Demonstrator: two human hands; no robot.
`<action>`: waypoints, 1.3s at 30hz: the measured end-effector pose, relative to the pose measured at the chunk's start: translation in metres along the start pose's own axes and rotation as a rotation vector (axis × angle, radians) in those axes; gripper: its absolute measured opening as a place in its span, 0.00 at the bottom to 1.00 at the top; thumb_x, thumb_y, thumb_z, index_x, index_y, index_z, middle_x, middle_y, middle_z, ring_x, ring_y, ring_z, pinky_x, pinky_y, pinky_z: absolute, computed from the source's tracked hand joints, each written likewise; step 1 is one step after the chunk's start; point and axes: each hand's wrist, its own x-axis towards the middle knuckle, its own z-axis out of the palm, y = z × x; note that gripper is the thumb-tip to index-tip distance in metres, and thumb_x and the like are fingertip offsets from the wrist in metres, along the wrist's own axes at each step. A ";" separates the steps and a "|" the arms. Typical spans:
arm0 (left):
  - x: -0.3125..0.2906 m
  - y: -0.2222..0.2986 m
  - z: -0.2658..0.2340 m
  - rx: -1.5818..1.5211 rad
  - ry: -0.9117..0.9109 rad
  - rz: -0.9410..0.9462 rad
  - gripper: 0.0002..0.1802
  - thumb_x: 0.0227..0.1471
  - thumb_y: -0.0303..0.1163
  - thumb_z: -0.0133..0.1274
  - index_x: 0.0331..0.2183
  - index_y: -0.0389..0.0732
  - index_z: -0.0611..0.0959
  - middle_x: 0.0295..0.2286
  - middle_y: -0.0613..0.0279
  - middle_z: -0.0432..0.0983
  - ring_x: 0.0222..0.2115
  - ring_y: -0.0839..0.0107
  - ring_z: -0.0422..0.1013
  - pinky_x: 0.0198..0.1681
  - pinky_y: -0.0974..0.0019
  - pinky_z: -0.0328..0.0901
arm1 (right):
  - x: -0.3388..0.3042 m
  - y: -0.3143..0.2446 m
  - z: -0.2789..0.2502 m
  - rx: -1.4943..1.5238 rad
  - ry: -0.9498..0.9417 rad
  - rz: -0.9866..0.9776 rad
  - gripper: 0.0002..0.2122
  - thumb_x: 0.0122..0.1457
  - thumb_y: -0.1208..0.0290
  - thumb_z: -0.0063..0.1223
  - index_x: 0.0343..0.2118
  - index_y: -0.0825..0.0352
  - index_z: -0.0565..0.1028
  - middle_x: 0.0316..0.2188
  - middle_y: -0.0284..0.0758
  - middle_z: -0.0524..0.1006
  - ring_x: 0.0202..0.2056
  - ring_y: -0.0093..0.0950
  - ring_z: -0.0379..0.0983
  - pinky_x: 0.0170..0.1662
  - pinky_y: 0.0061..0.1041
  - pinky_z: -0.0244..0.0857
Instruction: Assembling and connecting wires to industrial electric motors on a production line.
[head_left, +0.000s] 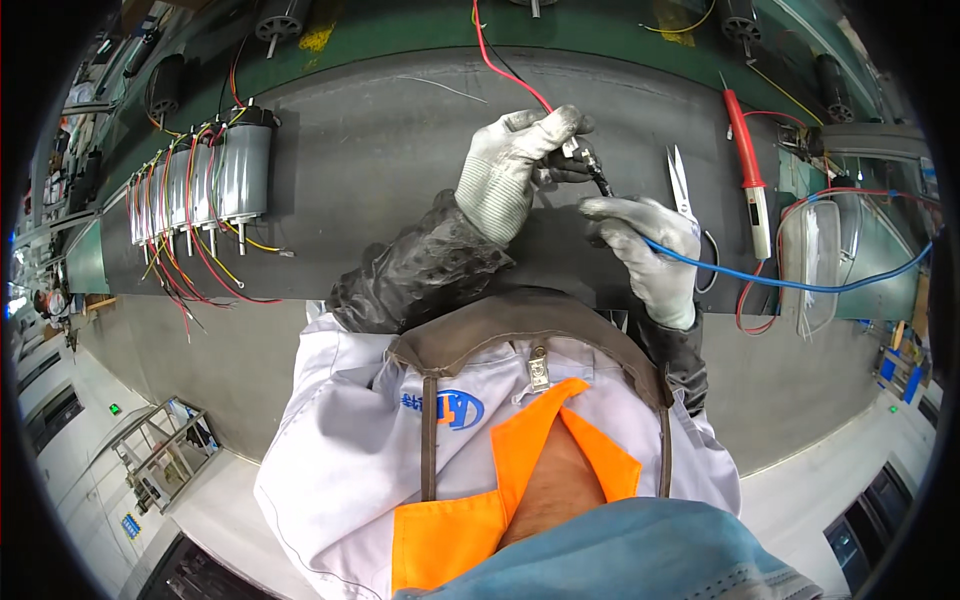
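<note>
My gloved left hand [500,172] pinches a red wire [508,74] near its end, where a small white connector [570,147] shows beside the fingertips. A black wire runs alongside the red one. In my gloved right hand [652,250] is a black test clip [599,176] on a blue cable [745,278]. Its metal tip points at my left fingertips, close to the white connector; whether they touch, I cannot tell. Just right of that hand lie scissors [680,185], blades pointing away. Farther right is a pen-shaped red and white probe [745,150].
Several silver cylinders [240,180] with red, yellow and black leads stand in a row at the left. A clear plastic box [812,260] sits at the right among looped cables. Black motors [280,18] line the green far strip. The grey bench mat [350,150] lies beneath.
</note>
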 end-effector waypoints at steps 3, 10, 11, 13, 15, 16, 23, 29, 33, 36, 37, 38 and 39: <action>-0.001 0.001 0.005 0.018 0.037 0.008 0.20 0.59 0.43 0.59 0.38 0.33 0.82 0.27 0.62 0.80 0.26 0.80 0.76 0.23 0.80 0.62 | 0.000 0.004 0.004 -0.077 0.008 -0.068 0.11 0.58 0.71 0.60 0.41 0.72 0.82 0.29 0.39 0.81 0.29 0.24 0.78 0.33 0.20 0.70; -0.002 0.004 0.014 -0.090 0.044 -0.024 0.18 0.59 0.43 0.58 0.34 0.35 0.82 0.26 0.63 0.79 0.23 0.81 0.74 0.21 0.79 0.64 | 0.010 0.016 0.014 -0.137 0.059 -0.191 0.15 0.60 0.72 0.57 0.48 0.75 0.78 0.31 0.37 0.82 0.30 0.22 0.78 0.35 0.19 0.70; -0.002 0.003 0.014 -0.097 0.032 -0.030 0.17 0.59 0.42 0.58 0.34 0.35 0.82 0.26 0.63 0.79 0.23 0.81 0.74 0.22 0.79 0.64 | 0.012 0.018 0.018 -0.112 0.108 -0.247 0.16 0.61 0.72 0.56 0.50 0.75 0.77 0.32 0.36 0.82 0.30 0.22 0.77 0.35 0.19 0.71; -0.003 0.000 0.011 -0.108 0.013 -0.041 0.16 0.59 0.41 0.58 0.34 0.35 0.82 0.26 0.63 0.79 0.23 0.80 0.73 0.24 0.77 0.66 | 0.015 0.017 0.030 -0.033 0.164 -0.190 0.17 0.60 0.76 0.55 0.52 0.75 0.75 0.35 0.38 0.82 0.32 0.22 0.78 0.37 0.20 0.71; -0.001 -0.001 0.008 -0.110 0.000 -0.034 0.16 0.59 0.41 0.58 0.34 0.35 0.82 0.26 0.63 0.79 0.23 0.80 0.72 0.25 0.77 0.66 | 0.016 0.016 0.037 0.122 0.282 -0.073 0.20 0.59 0.82 0.53 0.55 0.74 0.73 0.42 0.41 0.82 0.36 0.23 0.79 0.41 0.22 0.73; 0.000 -0.001 0.007 -0.111 -0.015 -0.029 0.15 0.59 0.40 0.59 0.33 0.35 0.82 0.26 0.63 0.78 0.23 0.80 0.72 0.26 0.76 0.66 | 0.016 0.017 0.037 0.122 0.280 -0.073 0.20 0.59 0.82 0.53 0.55 0.74 0.73 0.42 0.41 0.82 0.36 0.23 0.79 0.41 0.22 0.73; -0.004 -0.016 0.022 -0.149 0.067 0.042 0.15 0.58 0.39 0.59 0.33 0.35 0.82 0.25 0.64 0.77 0.23 0.78 0.71 0.28 0.74 0.65 | 0.022 0.029 0.038 0.024 0.348 -0.170 0.23 0.60 0.79 0.51 0.60 0.74 0.67 0.49 0.44 0.79 0.41 0.27 0.79 0.46 0.23 0.72; 0.014 -0.038 0.001 -0.401 -0.163 -0.051 0.17 0.61 0.40 0.53 0.38 0.33 0.81 0.29 0.59 0.78 0.28 0.73 0.73 0.33 0.69 0.68 | 0.030 0.038 0.009 -0.217 0.231 -0.149 0.28 0.57 0.75 0.56 0.62 0.70 0.66 0.54 0.46 0.75 0.47 0.34 0.77 0.51 0.30 0.69; 0.020 -0.036 -0.001 -0.357 0.102 0.041 0.18 0.63 0.41 0.51 0.41 0.33 0.80 0.36 0.54 0.79 0.36 0.67 0.75 0.43 0.61 0.70 | 0.019 0.055 -0.070 -0.827 0.190 -0.180 0.29 0.54 0.73 0.60 0.61 0.64 0.68 0.55 0.48 0.73 0.48 0.42 0.74 0.57 0.39 0.64; 0.023 -0.028 -0.017 -0.313 0.018 0.039 0.18 0.62 0.40 0.51 0.43 0.34 0.79 0.40 0.52 0.79 0.40 0.64 0.75 0.47 0.58 0.68 | -0.031 0.110 -0.157 -1.414 0.476 0.187 0.28 0.54 0.73 0.62 0.60 0.66 0.69 0.52 0.46 0.75 0.46 0.40 0.75 0.52 0.34 0.68; 0.022 -0.025 -0.024 -0.285 -0.004 0.048 0.18 0.62 0.39 0.51 0.44 0.34 0.79 0.43 0.51 0.79 0.42 0.63 0.75 0.49 0.56 0.68 | -0.029 0.114 -0.166 -1.333 0.425 0.395 0.28 0.54 0.74 0.61 0.60 0.65 0.69 0.53 0.45 0.75 0.47 0.37 0.76 0.52 0.31 0.68; 0.021 -0.027 -0.027 -0.286 0.011 0.067 0.18 0.62 0.39 0.51 0.44 0.34 0.79 0.43 0.51 0.79 0.42 0.63 0.75 0.49 0.56 0.68 | -0.028 0.121 -0.168 -1.328 0.415 0.372 0.28 0.54 0.74 0.61 0.60 0.65 0.69 0.53 0.45 0.75 0.47 0.37 0.76 0.52 0.31 0.68; 0.024 -0.029 -0.028 -0.322 -0.002 0.064 0.18 0.63 0.39 0.51 0.45 0.33 0.78 0.43 0.50 0.79 0.42 0.63 0.75 0.49 0.56 0.68 | -0.017 0.118 -0.164 -1.091 0.430 0.297 0.28 0.54 0.75 0.61 0.60 0.66 0.69 0.53 0.45 0.75 0.47 0.34 0.75 0.51 0.29 0.68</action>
